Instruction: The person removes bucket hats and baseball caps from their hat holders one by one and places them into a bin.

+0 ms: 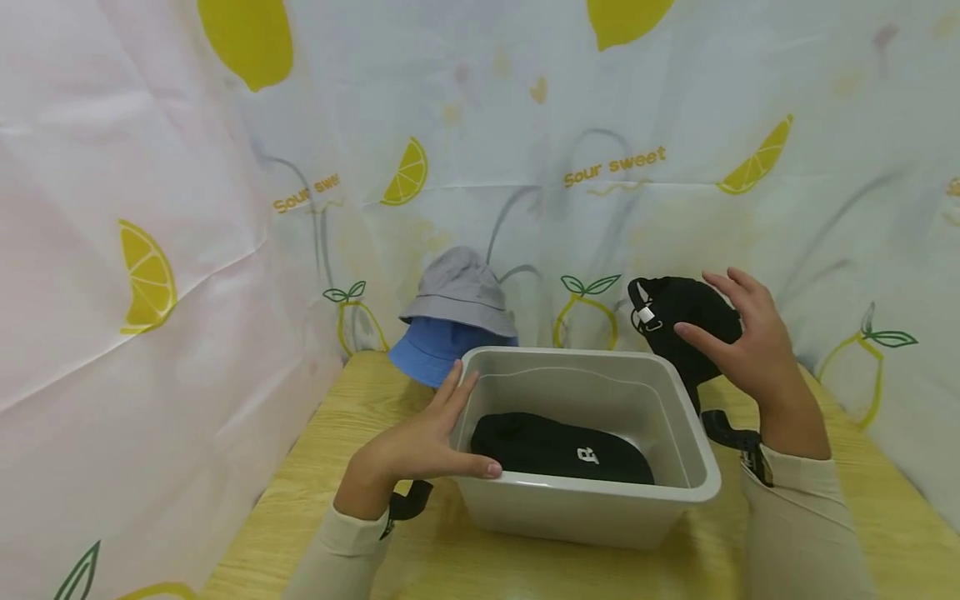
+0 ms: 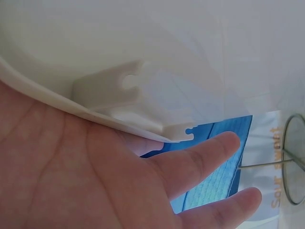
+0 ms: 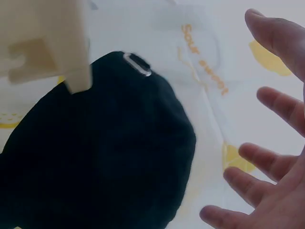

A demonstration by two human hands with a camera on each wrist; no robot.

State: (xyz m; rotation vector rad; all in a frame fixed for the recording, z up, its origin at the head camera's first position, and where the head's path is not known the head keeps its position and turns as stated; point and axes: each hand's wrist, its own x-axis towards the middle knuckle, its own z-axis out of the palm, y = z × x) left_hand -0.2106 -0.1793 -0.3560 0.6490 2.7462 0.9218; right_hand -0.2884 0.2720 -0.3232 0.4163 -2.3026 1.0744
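Observation:
A light grey plastic bin (image 1: 570,517) stands on the table with a black cap (image 1: 540,446) lying inside, a white letter on its front. My left hand (image 1: 420,442) rests against the bin's left side, thumb at the front rim. In the left wrist view the palm touches the rim (image 2: 52,102) and the fingers reach out straight. Spread in the air, my right hand (image 1: 753,342) holds nothing. Beside it is another black cap (image 1: 690,312) with a metal buckle, behind the bin's right corner. The right wrist view shows fingers apart from that cap (image 3: 109,143).
Behind the bin at left, a grey bucket hat (image 1: 465,287) sits above a blue bucket hat (image 1: 427,346), partly hidden by the bin. A lemon-print cloth (image 1: 480,108) hangs close behind and to the sides of the wooden table (image 1: 300,508).

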